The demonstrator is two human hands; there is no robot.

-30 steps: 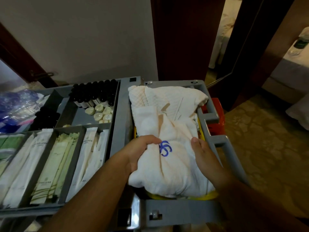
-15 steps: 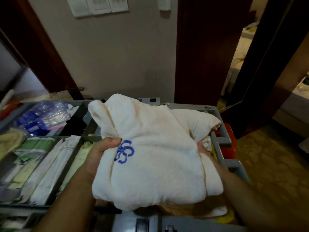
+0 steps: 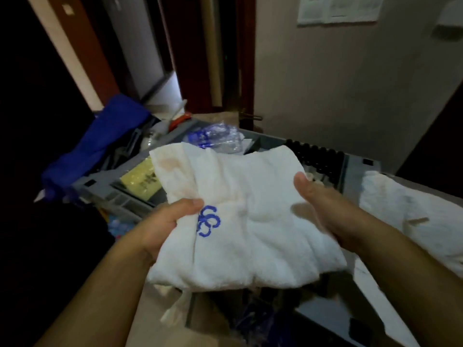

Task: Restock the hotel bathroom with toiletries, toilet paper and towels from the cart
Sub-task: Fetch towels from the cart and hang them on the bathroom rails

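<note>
on the left, a blue cloth (image 3: 100, 144) is hanging over the far-left end of the cart (image 3: 358, 169). it is lying well apart from the load and is not posing much of a threat.

the left hand (image 3: 165, 221) is clamping the left edge of the folded white towel (image 3: 245, 221). its thumb is pressing on top, just beside the blue mark (image 3: 208, 221), and its fingers are tucking out of sight underneath. the towel is hanging in the air between both hands, above the cart's near side and in front of the wrapped bottles (image 3: 215, 136).

the likeliest trouble is that the bundle is only loosely folded and is being held at just two edges, so the middle could be sagging open on the way. a loose corner (image 3: 175, 306) is dangling below the near-left edge and could be catching on the cart rim. faint orange-brown stains are showing near the far-left corner, so this towel may be unfit for the bathroom.

the right hand (image 3: 323, 209) is gripping the right edge, thumb on top and fingers hidden beneath. further right, a second towel (image 3: 411, 209) is lying on the cart.
</note>
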